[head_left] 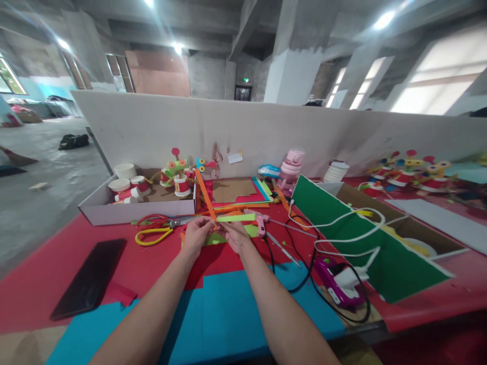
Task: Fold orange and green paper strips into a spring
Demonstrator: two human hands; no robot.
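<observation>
Both hands meet over the middle of the red table. My left hand (198, 235) pinches the lower end of an orange paper strip (204, 192), which leans up and to the left. A yellow-green strip (238, 218) crosses it at that end and points right. My right hand (235, 236) is closed at the same crossing, fingers pressed round the joined strip ends; the fingertips partly hide the join. Right of the hands lies a pink glue gun (262, 224). Scissors with red and yellow handles (154, 236) rest to the left.
A white box (139, 213) with paper cups stands at the back left. On the right are a green-sided box (365, 243), looping cables and a purple power strip (338, 284). A black phone (90, 279) lies at the left, blue sheets (228, 314) in front, a pink bottle (292, 165) behind.
</observation>
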